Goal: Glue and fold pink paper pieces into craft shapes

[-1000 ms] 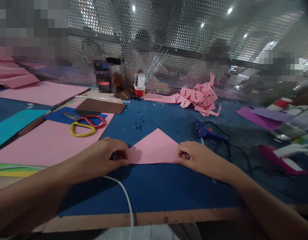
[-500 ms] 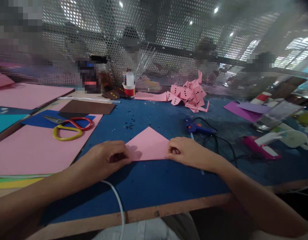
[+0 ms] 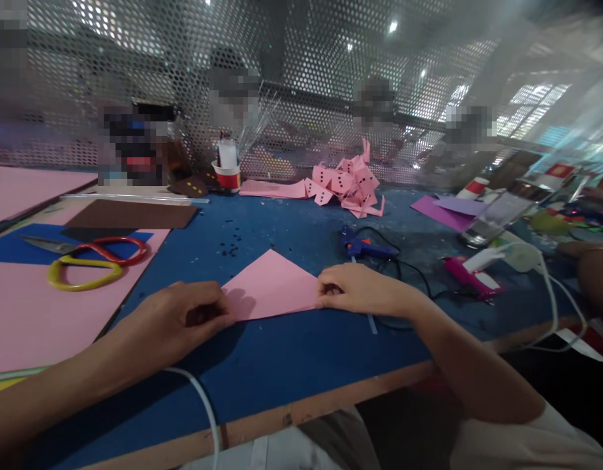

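Note:
A pink paper triangle (image 3: 272, 287) lies on the blue tabletop (image 3: 282, 359), its peak pointing away from me and its long edge toward me. The left corner is pinched between the thumb and fingers of my left hand (image 3: 194, 320). At the right corner, my right hand (image 3: 355, 288) pinches the paper in the same way. The fingertips cover both corners. Scissors (image 3: 86, 258) with one red and one yellow handle rest left of my left hand, on blue and pink paper. Behind my right hand is a blue glue gun (image 3: 363, 245).
Cut pink paper shapes with black dots (image 3: 348, 183) are heaped at the back. A paper cup (image 3: 227, 176) stands beside them. Purple paper (image 3: 441, 212) and a magenta tool (image 3: 472, 277) lie right. A white cable (image 3: 201, 391) crosses the front edge.
The view has turned to the right, so the things on the table appear further left. More of the right side shows, with part of another person's arm. Both hands still hold the triangle's corners.

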Demonstrator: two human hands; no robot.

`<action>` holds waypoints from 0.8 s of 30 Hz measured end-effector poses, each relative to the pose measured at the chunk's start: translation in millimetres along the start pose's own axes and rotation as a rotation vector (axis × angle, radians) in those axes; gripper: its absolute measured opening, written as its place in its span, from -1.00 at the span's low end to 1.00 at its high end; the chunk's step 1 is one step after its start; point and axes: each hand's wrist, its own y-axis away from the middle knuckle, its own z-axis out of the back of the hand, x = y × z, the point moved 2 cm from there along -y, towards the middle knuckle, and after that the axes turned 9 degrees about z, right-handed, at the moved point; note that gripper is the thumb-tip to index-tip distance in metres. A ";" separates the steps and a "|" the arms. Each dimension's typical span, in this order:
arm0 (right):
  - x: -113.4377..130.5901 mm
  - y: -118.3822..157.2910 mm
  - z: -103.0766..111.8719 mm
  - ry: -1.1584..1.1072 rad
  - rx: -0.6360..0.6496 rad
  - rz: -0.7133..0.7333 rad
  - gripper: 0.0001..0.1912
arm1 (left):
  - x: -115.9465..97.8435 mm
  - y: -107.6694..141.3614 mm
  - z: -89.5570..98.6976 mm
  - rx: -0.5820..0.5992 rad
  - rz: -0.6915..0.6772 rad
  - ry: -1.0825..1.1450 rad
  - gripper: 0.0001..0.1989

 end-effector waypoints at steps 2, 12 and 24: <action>0.8 -0.2 0.3 0.011 0.001 -0.002 -0.84 | -1.2 -1.2 -0.3 -0.010 0.018 -0.046 -0.79; 1.4 0.1 -0.6 0.023 -0.009 -0.003 -0.85 | -0.8 -6.1 -1.9 -0.046 -0.023 -0.154 -0.80; 3.7 0.4 -1.5 0.056 -0.006 -0.037 -0.84 | 0.5 -3.0 -4.9 -0.075 -0.027 -0.133 -0.77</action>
